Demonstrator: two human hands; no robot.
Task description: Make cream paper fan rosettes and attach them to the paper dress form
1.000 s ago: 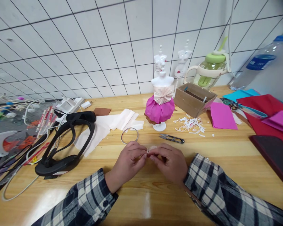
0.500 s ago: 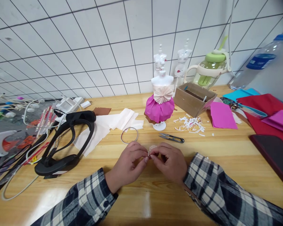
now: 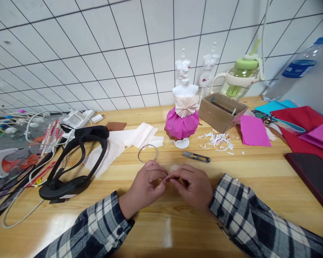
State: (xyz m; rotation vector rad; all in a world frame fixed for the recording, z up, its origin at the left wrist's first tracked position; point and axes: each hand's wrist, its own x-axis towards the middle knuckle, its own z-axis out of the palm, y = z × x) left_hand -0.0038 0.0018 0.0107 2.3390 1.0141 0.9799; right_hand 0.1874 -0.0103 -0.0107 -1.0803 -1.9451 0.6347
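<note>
My left hand [image 3: 145, 186] and my right hand [image 3: 193, 184] meet fingertip to fingertip low over the wooden table [image 3: 258, 186]. Between them they pinch a small pleated piece of pale paper [image 3: 173, 168], most of it hidden by the fingers. Just beyond my hands lie a thin metal ring [image 3: 147, 153] and small black thread snips [image 3: 196, 156]. Farther back stands a white mini mannequin [image 3: 183, 118] dressed in a magenta paper skirt and a pale pleated fan bodice.
A black headset [image 3: 75, 161] with cables lies at left beside pale paper sheets [image 3: 123, 141]. White paper scraps [image 3: 216, 140], a cardboard box [image 3: 222, 111] and magenta, red and teal sheets [image 3: 298, 125] fill the right. Two bare mannequins, a green-lidded cup [image 3: 240, 80] and a bottle stand at the wall.
My fingers have shifted slightly on the pleated paper; the hands stay in the same spot. Nothing else on the table has moved.
</note>
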